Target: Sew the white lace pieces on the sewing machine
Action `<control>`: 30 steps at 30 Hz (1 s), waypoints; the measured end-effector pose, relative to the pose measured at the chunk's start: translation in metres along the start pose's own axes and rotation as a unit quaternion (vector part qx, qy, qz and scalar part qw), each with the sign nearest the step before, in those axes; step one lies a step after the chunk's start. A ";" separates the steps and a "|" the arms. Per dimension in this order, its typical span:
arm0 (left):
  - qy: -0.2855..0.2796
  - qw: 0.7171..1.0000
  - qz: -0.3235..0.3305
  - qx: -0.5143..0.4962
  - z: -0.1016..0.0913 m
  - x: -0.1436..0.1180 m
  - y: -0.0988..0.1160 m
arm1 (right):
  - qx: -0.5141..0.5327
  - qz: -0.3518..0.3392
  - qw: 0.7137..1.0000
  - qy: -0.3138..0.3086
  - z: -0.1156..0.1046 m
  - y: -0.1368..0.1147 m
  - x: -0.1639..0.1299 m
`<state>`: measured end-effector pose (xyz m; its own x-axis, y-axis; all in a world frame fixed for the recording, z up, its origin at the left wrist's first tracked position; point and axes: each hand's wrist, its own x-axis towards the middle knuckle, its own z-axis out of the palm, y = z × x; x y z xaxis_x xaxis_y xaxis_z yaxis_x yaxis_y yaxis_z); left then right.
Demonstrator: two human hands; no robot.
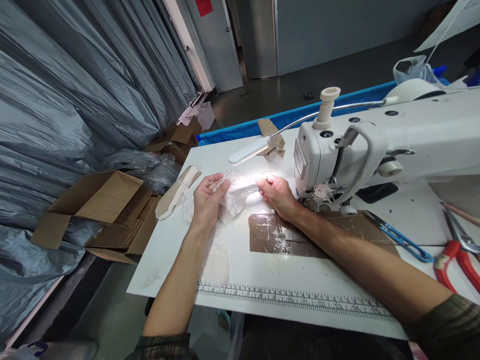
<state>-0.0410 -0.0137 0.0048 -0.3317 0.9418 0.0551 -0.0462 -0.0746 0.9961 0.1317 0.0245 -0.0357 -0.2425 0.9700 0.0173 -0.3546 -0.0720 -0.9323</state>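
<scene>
A piece of white lace fabric point(235, 196) lies on the white table point(262, 285) under the lamp's light, left of the white sewing machine point(375, 145). My left hand point(207, 201) presses flat on the lace's left part, fingers apart. My right hand point(276, 194) pinches the lace's right edge close to the machine's needle area. More lace trails down the table toward me point(215, 255).
A gooseneck lamp point(249, 150) hangs over the fabric. A folded white strip point(176, 192) lies at the table's left edge. Red-handled scissors point(459, 255) and blue tweezers point(403, 242) lie at right. Open cardboard boxes point(101, 205) stand on the floor at left. A printed ruler point(296, 297) runs along the front edge.
</scene>
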 end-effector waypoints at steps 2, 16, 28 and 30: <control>-0.002 1.000 0.006 0.004 0.000 0.000 -0.001 | -0.016 -0.009 1.000 0.007 0.001 -0.001 -0.001; 0.102 0.988 0.080 0.080 0.005 0.003 -0.021 | -0.163 -0.021 0.984 0.075 -0.001 0.015 0.001; 0.024 0.996 0.056 0.068 -0.001 0.008 -0.025 | -0.108 -0.003 0.991 0.080 -0.004 0.016 0.006; 0.020 0.996 0.054 0.066 -0.002 0.008 -0.024 | -0.096 0.000 0.992 0.080 -0.004 0.016 0.005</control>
<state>-0.0448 -0.0048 -0.0190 -0.3646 0.9169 0.1623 0.1149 -0.1287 0.9850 0.1284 0.0289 -0.0516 -0.0912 0.9955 -0.0264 -0.1730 -0.0419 -0.9840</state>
